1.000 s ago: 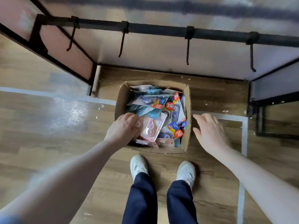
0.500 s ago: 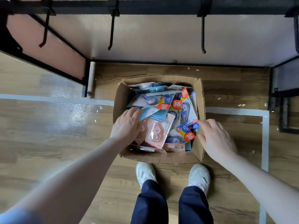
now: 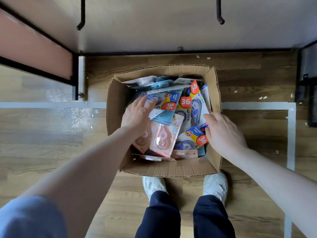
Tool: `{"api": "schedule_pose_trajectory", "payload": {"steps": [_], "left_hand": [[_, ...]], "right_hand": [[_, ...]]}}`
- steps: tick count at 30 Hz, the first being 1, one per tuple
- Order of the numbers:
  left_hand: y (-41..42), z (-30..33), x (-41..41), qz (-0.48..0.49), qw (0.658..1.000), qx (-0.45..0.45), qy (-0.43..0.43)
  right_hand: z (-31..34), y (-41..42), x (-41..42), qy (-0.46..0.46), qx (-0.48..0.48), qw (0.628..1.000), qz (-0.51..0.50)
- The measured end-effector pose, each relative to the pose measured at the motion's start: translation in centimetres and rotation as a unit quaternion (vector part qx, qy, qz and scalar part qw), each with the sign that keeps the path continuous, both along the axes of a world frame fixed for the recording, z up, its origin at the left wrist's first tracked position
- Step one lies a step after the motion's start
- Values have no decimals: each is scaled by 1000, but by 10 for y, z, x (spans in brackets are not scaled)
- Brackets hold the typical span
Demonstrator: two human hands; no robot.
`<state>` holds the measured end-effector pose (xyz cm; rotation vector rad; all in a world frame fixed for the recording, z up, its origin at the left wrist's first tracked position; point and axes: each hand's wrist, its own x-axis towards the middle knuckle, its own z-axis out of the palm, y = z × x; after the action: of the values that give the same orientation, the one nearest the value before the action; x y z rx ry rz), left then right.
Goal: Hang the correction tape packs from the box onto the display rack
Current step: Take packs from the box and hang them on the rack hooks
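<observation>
The left hand [image 3: 137, 114] is inside the cardboard box [image 3: 171, 169], lying flat over the packs on the left side with its fingers [image 3: 145, 103] straight and spread, grasping nothing; the fingertips rest on a blue-and-yellow correction tape pack [image 3: 169, 100] marked 36. Just below the hand lies a pink correction tape pack [image 3: 163, 140], partly covered by the wrist. The box stands on the wooden floor [image 3: 51, 134], filled with a loose heap of packs. The right hand [image 3: 223, 133] is at the right wall of the box, fingers bent over a blue pack [image 3: 195, 134]; whether they pinch it I cannot tell. Two black hooks [image 3: 81, 23] of the display rack hang bare at the top of the view.
</observation>
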<state>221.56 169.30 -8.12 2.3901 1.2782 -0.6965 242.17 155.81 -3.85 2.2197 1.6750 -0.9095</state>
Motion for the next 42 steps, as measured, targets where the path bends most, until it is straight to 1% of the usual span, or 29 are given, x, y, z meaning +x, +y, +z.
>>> {"api": "schedule_pose_trajectory", "payload": {"steps": [3,8,11,15,20,24,26,31,33,37,40,42], "left_hand": [[-2,-14,1,-3,1000,20,1],[-1,-27,0,-2,996,76,-50],[1,-31,-4,-37,993,99,-43],[4,-33,-9,-84,989,119,-33],[10,-35,-20,-172,974,142,-48],[3,-27,-20,-208,967,137,-49],[-5,-20,-21,-207,968,132,-60],[-32,-16,-38,-199,965,121,-120],[-44,-18,-44,-200,966,120,-113],[-47,-23,-50,-151,980,79,-103],[-38,-25,-51,-158,979,88,-92],[-29,-24,-47,-155,980,68,-104]], "right_hand": [[-10,4,-4,-8,-4,1000,-3],[-27,15,-15,-45,-19,998,-31],[-39,23,-20,-80,-36,995,-50],[-52,31,-22,-121,-24,991,-48],[-60,29,-23,-114,-33,991,-62],[-53,19,-27,-98,-57,991,-74],[-47,13,-30,-89,-74,990,-82],[-32,5,-33,-82,-111,986,-97],[-32,6,-33,-84,-117,985,-92],[-43,12,-30,-88,-130,982,-107],[-51,15,-29,-86,-115,980,-136],[-54,15,-30,-81,-103,981,-142]]}}
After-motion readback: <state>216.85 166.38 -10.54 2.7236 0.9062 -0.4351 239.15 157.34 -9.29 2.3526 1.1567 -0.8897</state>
